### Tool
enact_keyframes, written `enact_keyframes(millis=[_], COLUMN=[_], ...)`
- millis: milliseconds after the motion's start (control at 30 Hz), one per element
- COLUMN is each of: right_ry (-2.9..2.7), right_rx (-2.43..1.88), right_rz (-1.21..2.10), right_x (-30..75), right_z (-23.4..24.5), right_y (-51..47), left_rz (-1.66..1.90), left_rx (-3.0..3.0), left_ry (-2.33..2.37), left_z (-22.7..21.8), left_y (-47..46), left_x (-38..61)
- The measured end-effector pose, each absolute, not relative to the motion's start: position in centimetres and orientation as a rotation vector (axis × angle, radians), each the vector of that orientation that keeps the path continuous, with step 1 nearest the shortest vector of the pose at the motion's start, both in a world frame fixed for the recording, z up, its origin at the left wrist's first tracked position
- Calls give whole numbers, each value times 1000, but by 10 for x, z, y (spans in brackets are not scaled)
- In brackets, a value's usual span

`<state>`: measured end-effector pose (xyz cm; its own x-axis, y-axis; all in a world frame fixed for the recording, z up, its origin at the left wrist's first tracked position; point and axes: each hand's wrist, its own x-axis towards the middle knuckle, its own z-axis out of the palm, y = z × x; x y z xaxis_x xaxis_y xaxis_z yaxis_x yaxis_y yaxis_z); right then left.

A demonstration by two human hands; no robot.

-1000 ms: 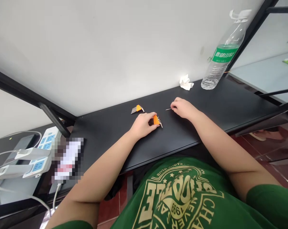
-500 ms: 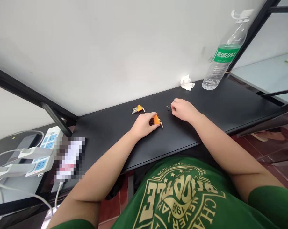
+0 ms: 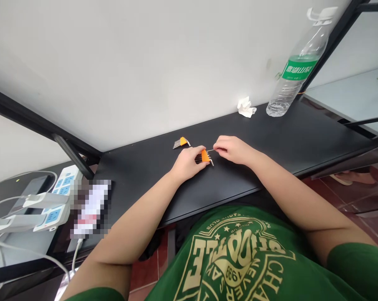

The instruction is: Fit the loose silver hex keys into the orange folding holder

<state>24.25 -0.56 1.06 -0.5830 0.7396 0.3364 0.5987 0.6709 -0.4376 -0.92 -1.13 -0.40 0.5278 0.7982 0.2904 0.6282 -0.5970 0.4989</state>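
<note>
My left hand point(image 3: 190, 164) grips an orange hex key holder point(image 3: 205, 156) between thumb and fingers, with several L-shaped keys standing in it and their bent ends pointing right. Close on its right, my right hand point(image 3: 231, 149) pinches a thin hex key point(image 3: 210, 150). The key's tip reaches the upper end of the holder; whether it is inside a hole is too small to tell. Just beyond my left hand, a second orange hex key set point(image 3: 183, 141) lies on the black tabletop point(image 3: 139, 184), its long shafts pointing left.
A crumpled white tissue point(image 3: 246, 107) lies by the wall. Right of it stands a clear plastic bottle point(image 3: 284, 88) with a green label. At the left are a white power strip point(image 3: 59, 192) with plugs and cables, and a blurred-out phone-like object point(image 3: 91, 209).
My right hand has moved left with the thin hex key, from apart to right beside the orange holder. My left hand has stayed in place on the holder.
</note>
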Motion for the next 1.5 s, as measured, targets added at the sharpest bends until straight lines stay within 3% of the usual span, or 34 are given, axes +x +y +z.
enact_keyframes(millis=[300,400,567,767,867,967,1167,1500], right_ry=[-2441,-2431,-2190,-1673,-1602,-1718,-2058,-2389], right_rx=[-953,-896,-760,-879,-869,-1017,-1594,-1915], right_rz=[41,98,592,1470,1687,1500,405,344], right_x=[239,233,226,226,225,229,269,260], right_z=[5,4,9,8,5,6,4,12], right_y=[-13,-15,-12,-7,-7,-3,18,13], left_rz=[733,764,767,958,941,911,862,783], left_rx=[2563,2622,2657,2636,2671,2665,2598,2524], left_ry=[1184,1157,1034,936,930,948,1084,1167], left_z=[-4,-3,1,7,7,4,-2,-3], left_y=[-10,-11,-15,-22,-22,-19,-14,-12], left_x=[-10,-9,-6,-4,-5,-6,-8,-8])
